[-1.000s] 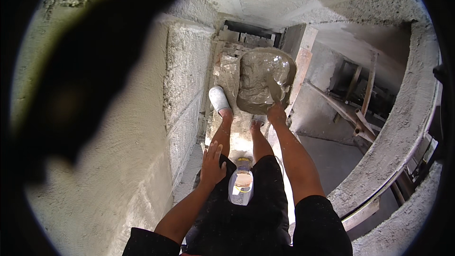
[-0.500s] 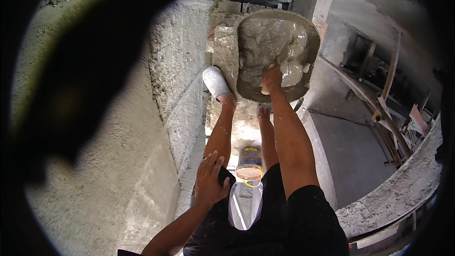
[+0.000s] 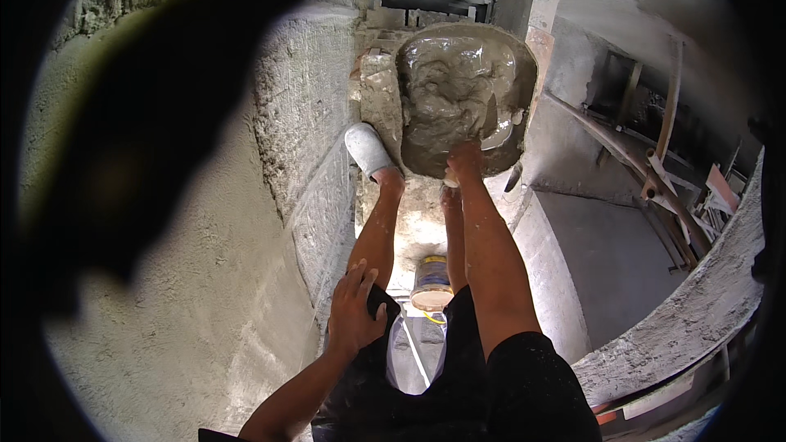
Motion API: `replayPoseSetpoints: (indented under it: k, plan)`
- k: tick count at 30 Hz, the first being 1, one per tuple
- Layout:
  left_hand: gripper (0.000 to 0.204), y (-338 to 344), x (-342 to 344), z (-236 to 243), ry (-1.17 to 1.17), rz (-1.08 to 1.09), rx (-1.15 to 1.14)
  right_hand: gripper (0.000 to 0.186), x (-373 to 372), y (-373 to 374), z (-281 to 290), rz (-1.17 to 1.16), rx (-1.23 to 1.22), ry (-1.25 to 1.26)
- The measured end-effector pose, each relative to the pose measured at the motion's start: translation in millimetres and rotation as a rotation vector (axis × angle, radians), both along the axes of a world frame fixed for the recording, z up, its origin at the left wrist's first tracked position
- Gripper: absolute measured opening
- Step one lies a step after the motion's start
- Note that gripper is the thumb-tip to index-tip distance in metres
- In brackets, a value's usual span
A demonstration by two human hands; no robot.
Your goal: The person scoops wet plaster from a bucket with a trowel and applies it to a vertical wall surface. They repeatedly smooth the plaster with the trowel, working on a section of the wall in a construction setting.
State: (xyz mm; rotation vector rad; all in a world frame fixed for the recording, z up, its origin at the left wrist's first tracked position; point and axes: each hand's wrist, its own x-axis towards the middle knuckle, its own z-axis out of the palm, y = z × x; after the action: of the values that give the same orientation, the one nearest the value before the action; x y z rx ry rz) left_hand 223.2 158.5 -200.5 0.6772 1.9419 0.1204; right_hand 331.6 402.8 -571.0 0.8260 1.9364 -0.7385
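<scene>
Hands first: right hand [image 3: 465,160] is clenched around the pale handle [image 3: 450,177] of what looks like a trowel [image 3: 490,117], right over the middle of the tub's near edge. Left hand [image 3: 354,311] grips nothing, fingers loosely spread, resting on the left thigh of the black shorts [image 3: 381,360].

Tub [image 3: 530,86] sits at the far end of the rough walkway [image 3: 378,205], mortar [image 3: 442,86] inside, wet and lumpy, shiny toward the far edge and the right side. Blade leans into the mortar toward the tub's right side; its tip is hard to make out from here.

Slippered left foot [image 3: 367,147] is by the tub's near left corner; right foot is mostly hidden behind the forearm. Bucket [image 3: 431,274] with a yellow handle shows between the legs.

Step, my call: working the mortar with the trowel; turning or scooping, can't tell. Next move probably calls for a firm wrist, blade pushed under the mortar and lifted level, clear of the rim.
</scene>
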Motion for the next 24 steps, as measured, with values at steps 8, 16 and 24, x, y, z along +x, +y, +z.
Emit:
replayPoseSetpoints:
  k: [8,16,24]
  plan:
    - [0.072,-2.8,-1.6,-3.4,-0.011,-0.031,0.004,0.022,-5.5,-12.4,-6.6,-1.326,-0.226,-0.01]
    - [0.071,7.5,-5.5,-0.1,0.001,-0.071,-0.004,0.042,-45.0,-12.6,63.8,-0.494,0.103,0.153]
    - [0.071,2.1,-4.0,-4.2,-0.012,-0.069,-0.017,0.062,-37.2,52.0,42.8,-0.808,0.27,-0.202]
